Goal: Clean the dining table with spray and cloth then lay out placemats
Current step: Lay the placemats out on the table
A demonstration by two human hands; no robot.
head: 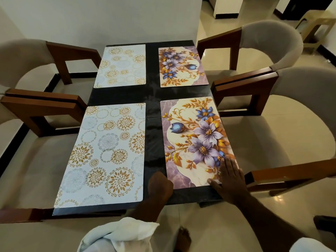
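Dark bench point(152, 99) with four mats in a two-by-two grid: circle mats near left point(107, 153) and far left point(121, 66), floral mats near right point(192, 140) and far right point(182, 66). Right hand point(230, 180) lies flat on the near floral mat's near right corner. Left hand point(160, 184) is at that mat's near left corner, grip unclear. White cloth point(123, 231) by the left forearm. Chairs point(272, 42) on both sides.

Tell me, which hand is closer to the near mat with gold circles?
Left. The left hand rests on the bare table right beside that gold-circle mat. The right hand lies flat on the flower mat, farther across.
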